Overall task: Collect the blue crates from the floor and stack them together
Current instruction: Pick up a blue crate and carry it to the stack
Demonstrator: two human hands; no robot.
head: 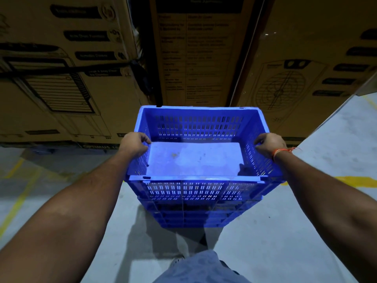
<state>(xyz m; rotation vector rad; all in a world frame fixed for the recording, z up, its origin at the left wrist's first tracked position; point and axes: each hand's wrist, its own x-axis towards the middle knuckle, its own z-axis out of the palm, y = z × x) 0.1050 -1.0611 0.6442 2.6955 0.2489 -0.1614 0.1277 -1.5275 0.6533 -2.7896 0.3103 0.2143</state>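
An empty blue slotted crate (201, 123) is in front of me at the centre of the head view. It sits on top of a stack of other blue crates (195, 213) that stands on the floor. My left hand (134, 144) grips the rim of its left side wall. On the opposite side wall, my right hand (270, 145), with an orange thread at the wrist, grips the rim. The crate's pale floor is bare apart from a few marks.
Tall cardboard boxes (67, 78) form a wall right behind the stack, with another box (306, 64) at the right. Grey concrete floor (306, 231) with yellow lines (355, 180) spreads around. My knee (200, 268) is just below the stack.
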